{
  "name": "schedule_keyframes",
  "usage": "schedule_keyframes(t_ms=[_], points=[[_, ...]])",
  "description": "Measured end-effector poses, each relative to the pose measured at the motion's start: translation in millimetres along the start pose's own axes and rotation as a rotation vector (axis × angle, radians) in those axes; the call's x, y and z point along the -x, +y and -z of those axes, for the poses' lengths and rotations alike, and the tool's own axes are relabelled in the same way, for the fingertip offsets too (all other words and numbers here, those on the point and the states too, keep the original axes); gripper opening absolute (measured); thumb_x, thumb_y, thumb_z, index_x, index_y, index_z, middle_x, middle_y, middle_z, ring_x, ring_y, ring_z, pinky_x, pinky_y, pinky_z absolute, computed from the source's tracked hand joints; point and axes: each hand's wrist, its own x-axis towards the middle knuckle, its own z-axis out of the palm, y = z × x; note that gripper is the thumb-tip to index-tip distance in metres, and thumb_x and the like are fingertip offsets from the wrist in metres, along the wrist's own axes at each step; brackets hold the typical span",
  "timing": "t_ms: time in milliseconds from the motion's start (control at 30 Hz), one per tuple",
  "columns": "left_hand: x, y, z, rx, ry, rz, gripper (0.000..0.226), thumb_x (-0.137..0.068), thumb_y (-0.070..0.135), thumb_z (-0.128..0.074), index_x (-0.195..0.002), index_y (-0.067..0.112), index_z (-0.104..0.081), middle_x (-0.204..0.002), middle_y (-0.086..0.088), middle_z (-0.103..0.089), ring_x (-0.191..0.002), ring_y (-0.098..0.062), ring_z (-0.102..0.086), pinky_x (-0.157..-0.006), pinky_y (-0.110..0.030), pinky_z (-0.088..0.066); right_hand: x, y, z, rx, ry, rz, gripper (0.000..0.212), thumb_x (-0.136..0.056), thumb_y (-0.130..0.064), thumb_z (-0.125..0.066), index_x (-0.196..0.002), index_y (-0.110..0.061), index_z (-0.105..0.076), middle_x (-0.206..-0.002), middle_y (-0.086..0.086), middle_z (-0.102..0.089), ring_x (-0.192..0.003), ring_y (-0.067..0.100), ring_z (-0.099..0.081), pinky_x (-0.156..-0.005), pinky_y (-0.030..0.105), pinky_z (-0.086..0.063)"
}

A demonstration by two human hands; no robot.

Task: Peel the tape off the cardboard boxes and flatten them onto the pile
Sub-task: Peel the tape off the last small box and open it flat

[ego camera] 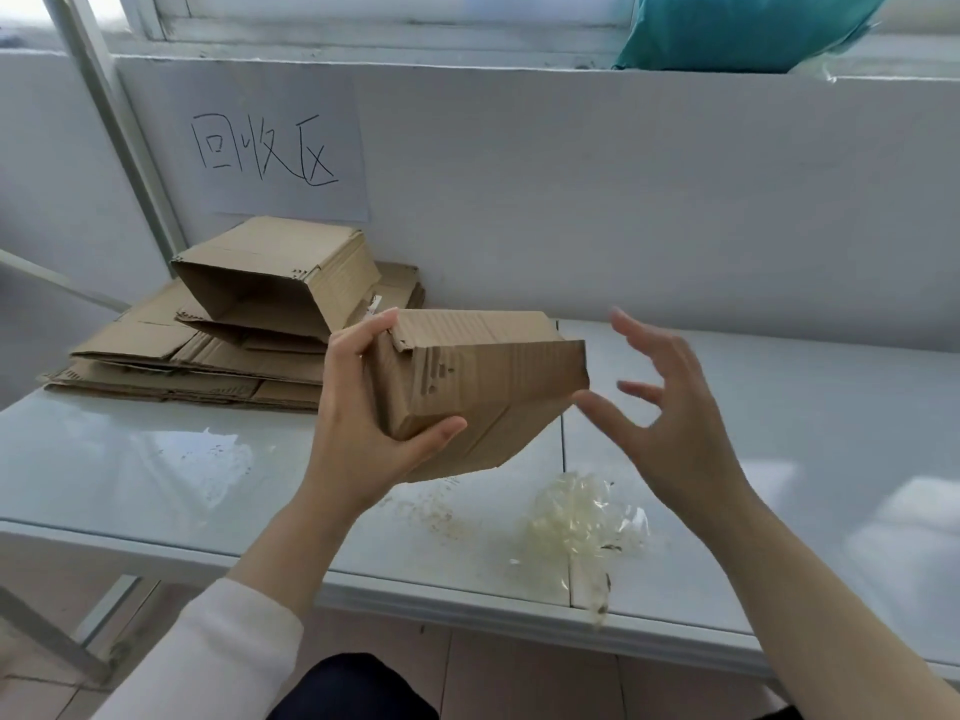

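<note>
Cardboard box (478, 387), seen from the head camera, is held tilted in the air above the white table (805, 418), with the left hand (358, 407) gripping its left end, fingers over the top corner and thumb pressed on the lower front edge. The right hand (670, 402) holds nothing, its fingers spread and loosely curved just beside the box's right edge; whether the thumb touches is unclear. Behind to the left lies the pile of flattened cardboard (171, 356) with a half-collapsed box (275, 272) on top, and a crumpled wad of clear tape (576, 522) lies on the table below the hands.
</note>
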Motion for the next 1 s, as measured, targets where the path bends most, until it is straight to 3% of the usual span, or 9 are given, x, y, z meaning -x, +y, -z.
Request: schedule_keyframes(t_ms=[167,267,367,467,533,667,800,900,1000], points=[[-3,10,2,0.134,-0.117,0.123,0.077,-0.063,0.076,-0.058,-0.128,0.051,-0.025,-0.132,0.006,-0.037,-0.124,-0.016,-0.042,-0.101,-0.035,-0.041,-11,-18,-11,-0.038,-0.054,0.078,0.042,-0.065,-0.021,-0.08,-0.088,-0.035,-0.048,-0.106,-0.007,-0.06,-0.092,0.009,-0.057,-0.074,0.031,-0.056],[-7,14,11,0.26,-0.161,0.204,0.064,-0.066,0.085,-0.042,-0.122,0.054,-0.036,-0.122,0.006,-0.046,-0.113,-0.011,-0.049,-0.092,-0.026,-0.047,-11,-15,-11,-0.056,-0.005,0.154,0.041,-0.064,-0.015,-0.081,-0.072,-0.029,-0.043,-0.099,-0.003,-0.064,-0.086,0.006,-0.058,-0.07,0.022,-0.055],[-19,16,22,0.266,-0.144,0.267,0.043,-0.07,0.075,-0.049,-0.105,0.051,-0.053,-0.096,0.022,-0.056,-0.089,-0.001,-0.055,-0.072,-0.021,-0.053,-7,-15,-11,-0.02,-0.002,0.241,0.036,-0.066,-0.012,-0.079,-0.068,-0.022,-0.044,-0.097,-0.001,-0.063,-0.095,0.0,-0.057,-0.071,0.008,-0.049],[-30,22,26,0.155,-0.111,0.275,0.023,-0.083,0.053,-0.05,-0.093,0.036,-0.06,-0.091,0.008,-0.058,-0.084,-0.006,-0.055,-0.067,-0.022,-0.051,-5,-19,-12,-0.008,-0.008,0.258,0.032,-0.066,-0.011,-0.079,-0.067,-0.016,-0.048,-0.099,0.002,-0.064,-0.098,-0.001,-0.057,-0.072,0.006,-0.047],[-36,28,22,0.117,0.014,0.299,0.037,-0.088,0.053,-0.043,-0.076,0.019,-0.054,-0.078,0.003,-0.053,-0.07,0.003,-0.049,-0.065,-0.019,-0.044,-2,-24,-14,0.027,-0.085,0.272,0.027,-0.067,-0.015,-0.079,-0.066,-0.011,-0.051,-0.104,0.002,-0.063,-0.1,-0.008,-0.054,-0.074,0.005,-0.046],[-41,35,20,0.121,0.197,0.356,0.051,-0.081,0.053,-0.038,-0.066,0.005,-0.039,-0.062,0.002,-0.035,-0.053,0.0,-0.034,-0.052,-0.01,-0.031,7,-37,-22,-0.229,-0.202,-0.061,0.037,-0.079,-0.05,-0.057,-0.079,-0.014,-0.058,-0.111,-0.014,-0.059,-0.102,-0.005,-0.055,-0.082,0.013,-0.048],[-36,42,25,0.105,0.239,0.312,0.039,-0.082,0.048,-0.038,-0.061,0.015,-0.037,-0.061,0.006,-0.038,-0.052,0.004,-0.041,-0.049,-0.004,-0.034,-2,-43,-21,-0.269,-0.204,-0.435,0.04,-0.08,-0.042,-0.061,-0.111,-0.019,-0.051,-0.111,-0.007,-0.057,-0.094,0.006,-0.058,-0.085,0.026,-0.052],[-34,46,26,0.072,0.196,0.26,0.035,-0.083,0.05,-0.042,-0.064,0.021,-0.044,-0.064,0.014,-0.052,-0.061,0.007,-0.048,-0.054,-0.007,-0.041,-7,-50,-28,-0.1,-0.328,-0.467,0.044,-0.075,-0.043,-0.069,-0.108,-0.026,-0.045,-0.095,-0.021,-0.048,-0.087,0.001,-0.052,-0.066,0.012,-0.041],[-36,48,28,0.079,0.156,0.221,0.031,-0.086,0.05,-0.046,-0.067,0.024,-0.048,-0.068,0.025,-0.056,-0.067,0.008,-0.051,-0.059,-0.013,-0.045,-8,-50,-35,-0.03,-0.162,-0.399,0.032,-0.079,-0.035,-0.068,-0.104,-0.022,-0.053,-0.091,-0.018,-0.054,-0.09,0.006,-0.056,-0.068,0.014,-0.039]])
